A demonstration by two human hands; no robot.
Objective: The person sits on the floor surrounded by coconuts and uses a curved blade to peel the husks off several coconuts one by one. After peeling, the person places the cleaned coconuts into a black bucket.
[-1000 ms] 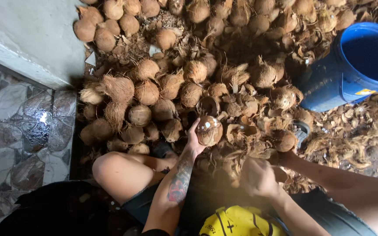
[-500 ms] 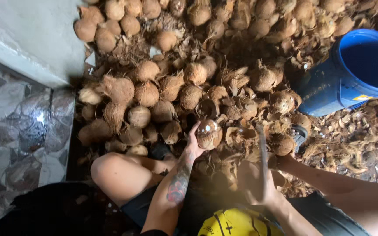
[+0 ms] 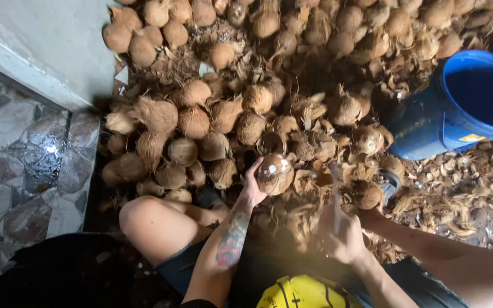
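Note:
My left hand [image 3: 253, 188] holds a husked brown coconut [image 3: 275, 173] out in front of me, just above the heap. My right hand [image 3: 344, 235] grips the handle of a long blade [image 3: 334, 194], which points up and away from me, a little to the right of the coconut. The blade is blurred. My bare knee [image 3: 144, 219] sits below left of the coconut.
A big heap of brown coconuts [image 3: 212, 114] fills the ground ahead. A blue plastic barrel [image 3: 457, 108] stands at the right. Husk scraps [image 3: 475, 194] litter the ground below the barrel. A stone-tiled floor [image 3: 24, 171] and a grey wall [image 3: 47, 45] lie at the left.
My right hand has drawn back toward me and lifted the blade upright beside the coconut. The left hand keeps the coconut in about the same place.

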